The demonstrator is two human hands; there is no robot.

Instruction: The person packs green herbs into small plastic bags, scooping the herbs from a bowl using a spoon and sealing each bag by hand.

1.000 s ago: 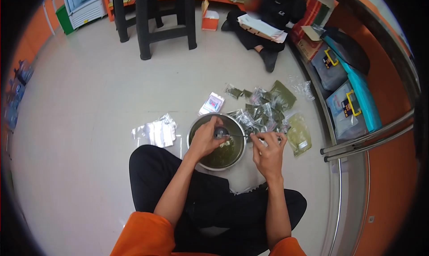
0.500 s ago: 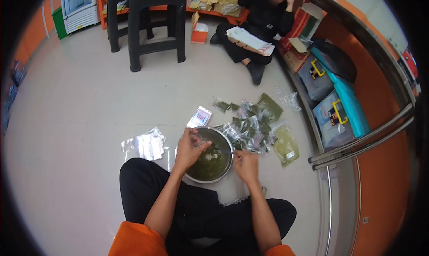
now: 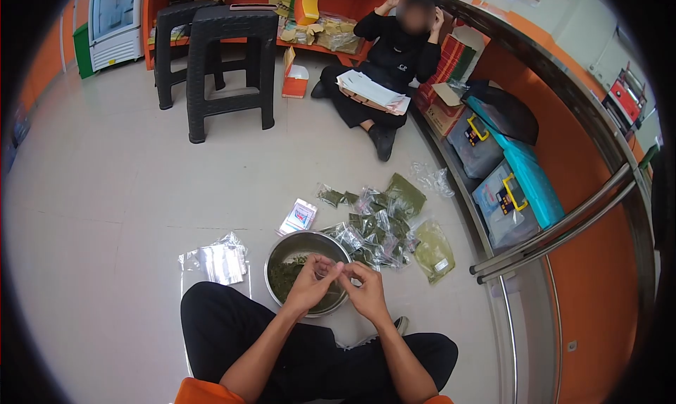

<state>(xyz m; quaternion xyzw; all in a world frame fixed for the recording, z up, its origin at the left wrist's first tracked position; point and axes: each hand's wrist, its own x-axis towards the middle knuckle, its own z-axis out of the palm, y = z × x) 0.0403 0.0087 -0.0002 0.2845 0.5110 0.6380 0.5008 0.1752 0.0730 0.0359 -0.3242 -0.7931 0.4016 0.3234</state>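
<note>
Bowl [image 3: 304, 242] with both hands meeting over it

The steel bowl sits on the floor just beyond the person's crossed legs, with green flakes [image 3: 284, 276] showing along its left side. A second ago the right hand [image 3: 365, 293] was well apart from the other, out by the right rim with a thin handle in its fingers. Now it has come in to the left hand [image 3: 310, 284], and the fingertips meet over the near right part of the bowl. The left fingers look closed around a small clear bag [image 3: 323, 271] (the plastic is hard to make out); the right thumb and fingers are drawn together, though I cannot tell whether they pinch it too. The handle no longer shows in the right hand, so I judge that the work has passed from dipping in the flakes to handling the bag with both hands.

Filled green bags [image 3: 377, 235] lie in a heap just right of the bowl, a flat stack of clear bags [image 3: 222, 263] lies to its left, and a labelled packet [image 3: 298, 216] rests at its far side. Farther off, the other person [image 3: 391, 66] now has both hands raised to the head
</note>
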